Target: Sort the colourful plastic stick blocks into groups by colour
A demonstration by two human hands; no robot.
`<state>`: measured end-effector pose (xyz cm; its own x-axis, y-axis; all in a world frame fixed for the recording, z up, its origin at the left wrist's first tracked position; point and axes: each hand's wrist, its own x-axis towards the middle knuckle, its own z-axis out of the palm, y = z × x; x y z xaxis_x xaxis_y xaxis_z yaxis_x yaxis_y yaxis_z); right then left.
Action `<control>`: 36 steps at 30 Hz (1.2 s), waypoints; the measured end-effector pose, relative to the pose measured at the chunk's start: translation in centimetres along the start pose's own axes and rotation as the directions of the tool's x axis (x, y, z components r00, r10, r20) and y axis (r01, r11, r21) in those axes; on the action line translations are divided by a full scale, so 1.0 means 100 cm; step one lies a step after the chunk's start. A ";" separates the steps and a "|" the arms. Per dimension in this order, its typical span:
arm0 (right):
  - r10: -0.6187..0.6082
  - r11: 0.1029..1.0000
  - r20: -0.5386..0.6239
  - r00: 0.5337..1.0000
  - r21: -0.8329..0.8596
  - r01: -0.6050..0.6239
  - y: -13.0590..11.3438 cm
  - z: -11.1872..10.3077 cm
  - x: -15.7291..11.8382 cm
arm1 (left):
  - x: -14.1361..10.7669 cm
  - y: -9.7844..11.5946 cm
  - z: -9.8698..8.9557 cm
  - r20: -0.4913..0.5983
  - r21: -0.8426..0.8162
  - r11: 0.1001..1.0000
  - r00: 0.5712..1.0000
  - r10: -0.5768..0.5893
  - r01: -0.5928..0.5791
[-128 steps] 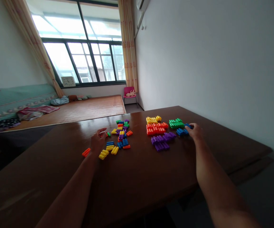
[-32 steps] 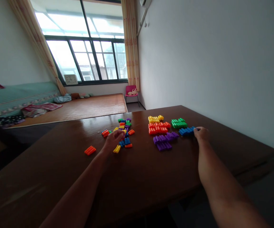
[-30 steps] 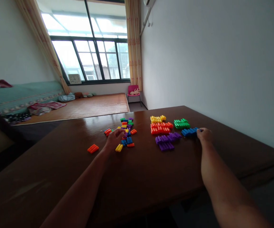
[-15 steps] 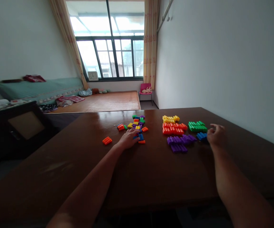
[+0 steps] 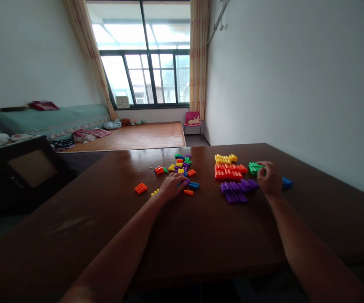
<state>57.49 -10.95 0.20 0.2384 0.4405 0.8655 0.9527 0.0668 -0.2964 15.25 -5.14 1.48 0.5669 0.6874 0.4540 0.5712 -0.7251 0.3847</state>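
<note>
Small ribbed plastic toy blocks lie on the brown table (image 5: 201, 231). My left hand (image 5: 171, 186) reaches into a mixed pile, fingers bent and closed on a purple block (image 5: 186, 184). Close by are a blue block (image 5: 194, 185), an orange block (image 5: 188, 192) and a yellow block (image 5: 154, 192), partly behind the wrist. My right hand (image 5: 269, 180) hovers between the green blocks (image 5: 255, 168) and the blue blocks (image 5: 287, 182), covering part of both. Its thumb and fingers are curved and apart, with nothing visible between them.
Rows of yellow blocks (image 5: 225, 158), red-orange blocks (image 5: 230, 171) and purple blocks (image 5: 237, 190) lie left of my right hand. A loose orange cluster (image 5: 141, 188) sits at the left. Beyond the table are a bed (image 5: 144, 134) and a pink chair (image 5: 192, 119).
My right hand has moved left from the blue blocks toward the green and purple ones, uncovering blue on its right. My left hand has shifted slightly; a blue block now shows beside it.
</note>
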 end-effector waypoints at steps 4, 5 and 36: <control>-0.027 0.999 0.046 0.999 0.034 0.026 -0.008 0.003 -0.001 | -0.001 0.008 0.006 0.142 -0.028 0.995 0.985 0.094 -0.091; -0.021 0.999 0.043 0.999 0.034 0.020 -0.007 0.003 -0.001 | -0.001 0.009 0.007 0.168 -0.016 0.995 0.981 0.099 -0.098; -0.080 0.994 0.090 0.993 0.086 0.072 -0.027 -0.003 -0.003 | 0.006 0.024 0.000 -0.120 0.006 0.994 0.987 -0.104 0.106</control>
<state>54.86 -11.49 0.86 0.1434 0.5125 0.8466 0.9478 0.1751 -0.2666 16.98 -6.46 2.73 0.4292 0.7493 0.5043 0.6316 -0.6481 0.4254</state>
